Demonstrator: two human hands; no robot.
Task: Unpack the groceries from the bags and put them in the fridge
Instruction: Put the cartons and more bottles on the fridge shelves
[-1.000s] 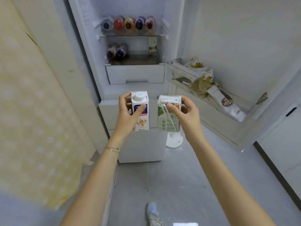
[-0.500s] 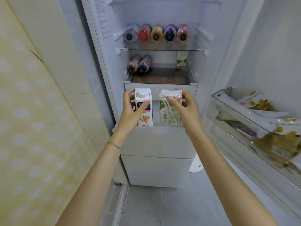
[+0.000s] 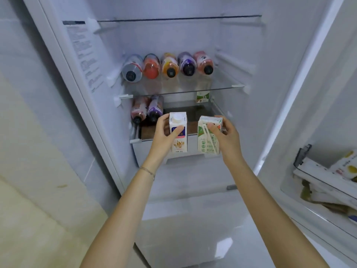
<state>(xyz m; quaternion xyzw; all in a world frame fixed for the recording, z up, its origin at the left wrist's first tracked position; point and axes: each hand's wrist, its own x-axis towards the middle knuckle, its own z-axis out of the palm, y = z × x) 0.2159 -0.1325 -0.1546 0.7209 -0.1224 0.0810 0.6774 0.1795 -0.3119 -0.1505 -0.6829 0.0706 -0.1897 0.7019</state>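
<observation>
I stand before the open fridge (image 3: 237,45). My left hand (image 3: 164,135) grips a white carton with a round cap and a blue label (image 3: 178,136), held upright. My right hand (image 3: 225,136) grips a green and white carton with a straw on its side (image 3: 205,141). Both cartons hover side by side just in front of the lower glass shelf (image 3: 193,113). Two bottles (image 3: 146,110) lie at that shelf's left, and a small green carton (image 3: 202,96) stands at its back right.
Several coloured bottles (image 3: 169,65) lie in a row on the middle glass shelf (image 3: 222,87). A white drawer (image 3: 185,159) sits below my hands. The open door's bin (image 3: 316,182) at right holds snack packets. A cream wall stands at left.
I have stepped closer to the fridge and both hands have lifted the cartons from drawer height up to the lower shelf's front edge. The grips are unchanged.
</observation>
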